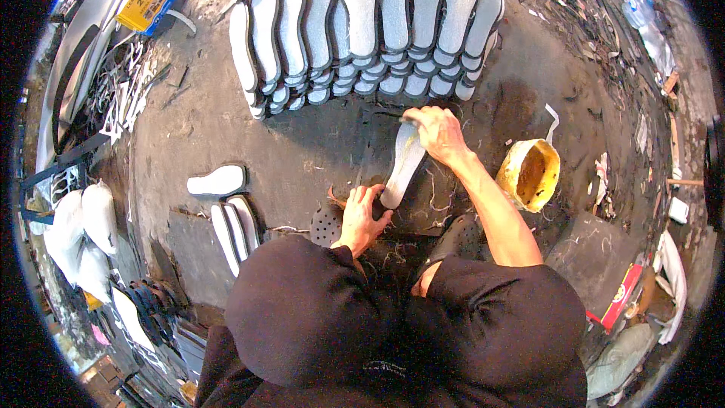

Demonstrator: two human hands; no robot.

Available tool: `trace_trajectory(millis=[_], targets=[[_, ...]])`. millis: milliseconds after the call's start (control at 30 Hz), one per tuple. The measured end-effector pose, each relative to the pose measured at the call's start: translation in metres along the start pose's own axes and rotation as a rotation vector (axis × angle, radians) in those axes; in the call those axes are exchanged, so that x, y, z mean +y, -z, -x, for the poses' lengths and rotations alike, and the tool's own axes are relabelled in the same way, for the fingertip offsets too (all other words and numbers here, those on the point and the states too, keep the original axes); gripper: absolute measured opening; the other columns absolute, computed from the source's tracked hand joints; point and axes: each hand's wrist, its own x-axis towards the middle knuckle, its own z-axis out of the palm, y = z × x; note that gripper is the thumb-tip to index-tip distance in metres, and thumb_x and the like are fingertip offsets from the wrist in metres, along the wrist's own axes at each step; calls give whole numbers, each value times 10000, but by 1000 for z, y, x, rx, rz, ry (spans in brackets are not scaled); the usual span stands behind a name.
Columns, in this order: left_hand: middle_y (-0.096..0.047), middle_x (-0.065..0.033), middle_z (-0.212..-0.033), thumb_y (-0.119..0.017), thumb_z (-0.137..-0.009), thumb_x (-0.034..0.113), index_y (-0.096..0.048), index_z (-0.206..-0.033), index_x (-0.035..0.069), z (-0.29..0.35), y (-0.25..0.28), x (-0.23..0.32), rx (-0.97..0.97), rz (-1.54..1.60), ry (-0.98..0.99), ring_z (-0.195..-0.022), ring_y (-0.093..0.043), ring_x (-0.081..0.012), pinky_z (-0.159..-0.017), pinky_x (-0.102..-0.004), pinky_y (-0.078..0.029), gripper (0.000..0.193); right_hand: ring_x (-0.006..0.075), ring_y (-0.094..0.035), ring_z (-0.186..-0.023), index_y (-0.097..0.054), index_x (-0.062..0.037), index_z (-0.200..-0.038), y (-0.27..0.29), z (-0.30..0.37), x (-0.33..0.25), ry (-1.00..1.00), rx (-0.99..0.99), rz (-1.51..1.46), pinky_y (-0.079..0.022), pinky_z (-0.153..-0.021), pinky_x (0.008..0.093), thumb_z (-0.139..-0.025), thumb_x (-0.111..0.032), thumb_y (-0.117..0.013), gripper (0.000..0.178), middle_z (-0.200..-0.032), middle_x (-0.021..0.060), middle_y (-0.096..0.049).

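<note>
Two contacts, hands apart: right hand [439, 134] clamped on upper end of a sole [406, 160], just right of frame centre; left hand [361, 219] at lower end, grip unclear. Sole pale, long, narrowing downward, yellowish smudge on top. Yellow pot [514, 165] farther right; stacked soles [359, 15], upper middle.

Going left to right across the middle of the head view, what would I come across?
White bundles, crosswise white sole, left hand, held white sole, right hand, yellow container.

Loose dark clothing [302, 317], dark clogs [325, 227], round holes, bare right forearm [502, 215]
</note>
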Motion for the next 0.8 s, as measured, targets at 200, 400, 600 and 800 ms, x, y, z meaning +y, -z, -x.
trace_trajectory(millis=[200, 400, 600, 800], targets=[[-715, -178, -1159, -728, -865, -16, -588, -1411, 39, -1, 13, -2, 46, 336, 144, -1028, -701, -335, -956, -426, -569, 566, 269, -714, -886, -781, -193, -1182, -25, 75, -60, 103, 53, 82, -484, -859, 440, -931, -138, -621, 303, -958, 70, -763], [-683, -83, -1072, -600, -890, -130, -576, -1302, 43, -11, 22, -2, 418, 455, 249, -904, -656, -181, -851, -305, -559, 448, 264, -740, -940, -780, -220, -1238, -39, 135, -113, 63, -58, -192, -455, -903, 458, -878, -96, -676, 395, -985, 66, -794], [-591, -219, -1321, -919, -762, 146, -451, -1598, 32, -11, -1, 14, 144, 85, -131, -1229, -587, -399, -1069, -477, -511, 965, 228, -750, -1166, -783, -112, -1320, 76, 123, -59, -607, 327, -579, -550, -1052, 375, -1069, -196, -697, 278, -1236, 91, -825], [-541, -246, -1444, -950, -764, 189, -388, -1678, 76, -1, -2, 0, 85, 85, -191, -1318, -539, -476, -1138, -538, -486, 1079, 301, -717, -1069, -780, -145, -1349, 134, 222, 27, -641, 457, 470, -482, -962, 457, -1020, -181, -715, 336, -1156, 79, -778]])
